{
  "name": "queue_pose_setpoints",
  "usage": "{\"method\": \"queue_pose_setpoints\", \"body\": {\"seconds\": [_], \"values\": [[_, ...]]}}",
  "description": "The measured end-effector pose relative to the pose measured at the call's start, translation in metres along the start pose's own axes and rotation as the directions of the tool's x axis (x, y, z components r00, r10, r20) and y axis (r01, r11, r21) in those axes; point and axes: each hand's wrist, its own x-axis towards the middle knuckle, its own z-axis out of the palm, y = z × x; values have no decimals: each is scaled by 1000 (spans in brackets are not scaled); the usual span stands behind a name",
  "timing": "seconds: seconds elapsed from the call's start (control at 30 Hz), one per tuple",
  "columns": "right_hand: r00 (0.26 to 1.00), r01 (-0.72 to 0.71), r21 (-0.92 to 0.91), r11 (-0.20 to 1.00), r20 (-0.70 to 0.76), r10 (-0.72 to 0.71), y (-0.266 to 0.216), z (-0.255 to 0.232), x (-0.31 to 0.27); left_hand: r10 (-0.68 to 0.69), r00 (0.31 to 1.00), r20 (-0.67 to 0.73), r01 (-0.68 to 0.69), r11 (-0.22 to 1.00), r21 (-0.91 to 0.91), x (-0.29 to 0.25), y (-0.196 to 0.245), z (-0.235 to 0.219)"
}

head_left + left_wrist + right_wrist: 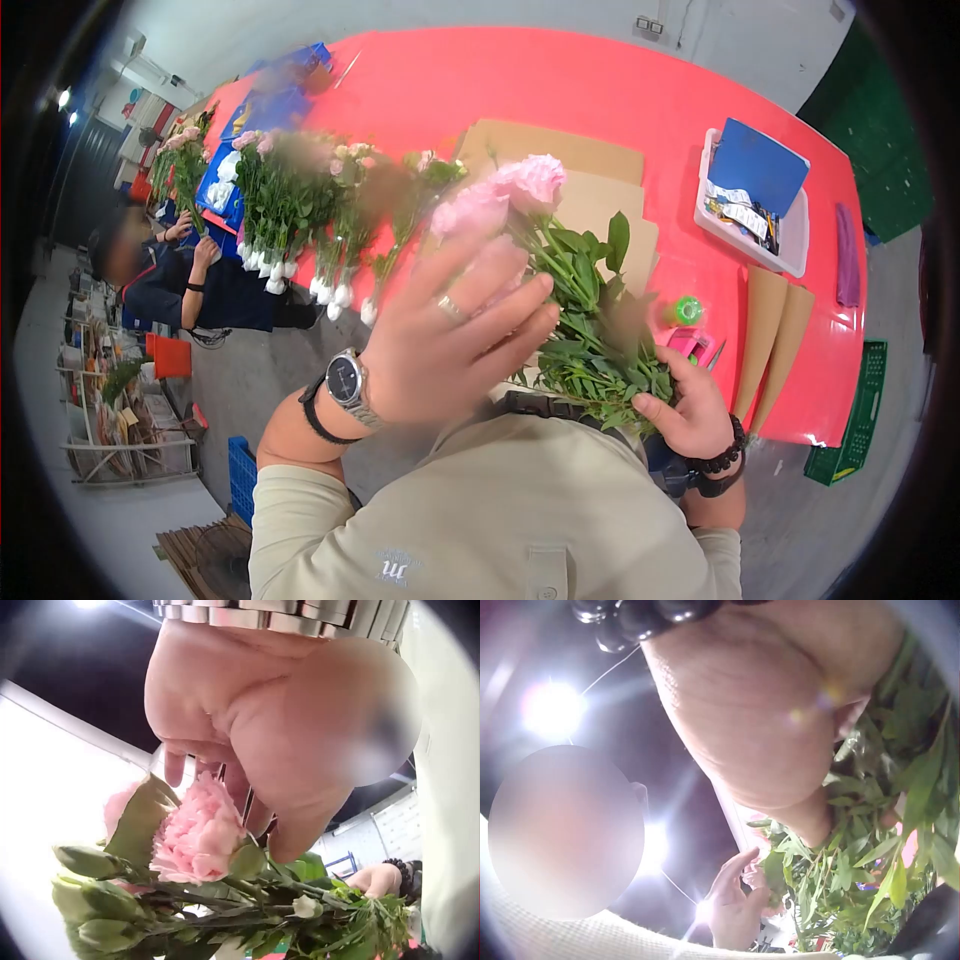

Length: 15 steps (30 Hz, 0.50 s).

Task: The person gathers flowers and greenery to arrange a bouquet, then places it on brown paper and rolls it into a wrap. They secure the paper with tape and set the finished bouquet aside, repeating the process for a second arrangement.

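Observation:
Pink flowers [538, 182] with leafy green stems [575, 345] form a bunch held slantwise before the body. My right hand [697, 408] grips the lower stems, thumb over the leaves; in the right wrist view that hand [757, 712] curls round the greenery [847, 877]. My left hand [450, 335] is at the blooms, back up, fingers spread and lightly bent over them. In the left wrist view, the left hand [247, 727] hangs over a pink bloom [201, 832], beside green buds [94, 900]; whether its fingertips touch the flowers is hidden.
Brown paper sheets [600, 165] lie on the red table [440, 75]. Right of them are a white bin [705, 225], green tape [686, 311] and paper cones [765, 320]. More flower bunches [285, 200] line the left side, where another person [215, 285] works. A green crate [858, 410] stands at right.

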Motion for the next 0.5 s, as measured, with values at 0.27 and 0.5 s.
{"method": "queue_pose_setpoints", "body": {"seconds": [0.27,0.5], "values": [[1000,-19,-79,997,23,21,8,-1,-3,-75,997,-19,75,997,-1,-9,4,20],[1000,-18,4,1000,24,18,14,1,-5,-58,984,-170,56,998,-16,-21,2,20]]}}
